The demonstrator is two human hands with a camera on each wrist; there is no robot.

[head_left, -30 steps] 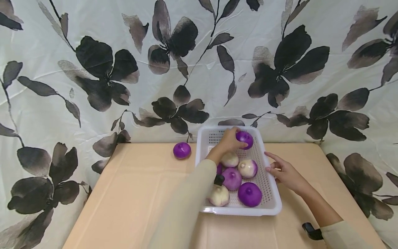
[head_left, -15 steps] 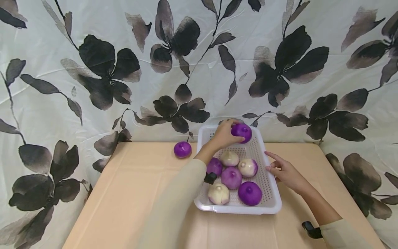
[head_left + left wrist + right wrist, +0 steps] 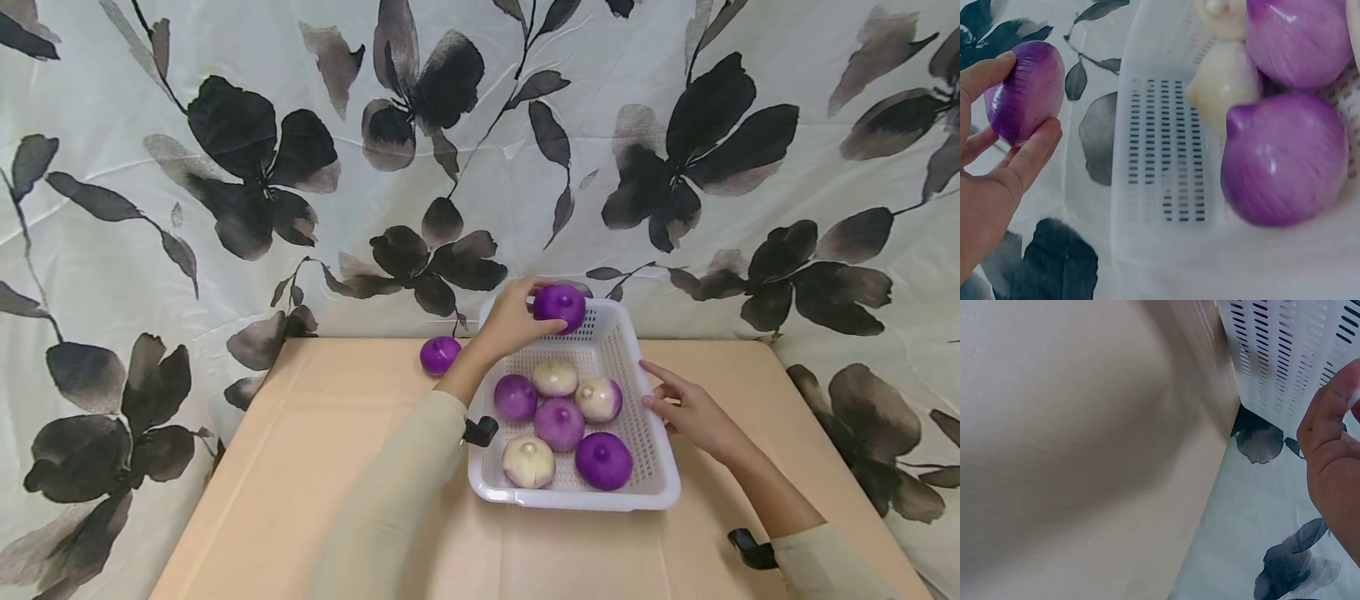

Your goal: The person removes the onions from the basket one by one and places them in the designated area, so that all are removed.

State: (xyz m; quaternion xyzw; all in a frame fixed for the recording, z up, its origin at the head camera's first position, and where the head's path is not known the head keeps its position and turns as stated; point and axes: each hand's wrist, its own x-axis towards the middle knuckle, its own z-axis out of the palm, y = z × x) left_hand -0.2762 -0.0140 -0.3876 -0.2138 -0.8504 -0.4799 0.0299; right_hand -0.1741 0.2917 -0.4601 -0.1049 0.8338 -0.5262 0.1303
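Observation:
My left hand holds a purple onion between thumb and fingers, above the far end of a white perforated basket. The left wrist view shows that onion apart from the basket wall. Several peeled onions lie inside the basket: a bright purple onion, a paler purple onion and a whitish onion among them. My right hand touches the basket's right rim with index finger and thumb; its other fingers are partly hidden. In the right wrist view my right hand is cut off by the frame edge.
Another purple onion stands on the table near the far edge, left of the basket. A flower-printed cloth hangs right behind the table. Each wrist carries a black strap mount.
The left hand has lifted the purple onion and carried it left, from the basket's far right corner toward its far left side. The right hand stays at the rim.

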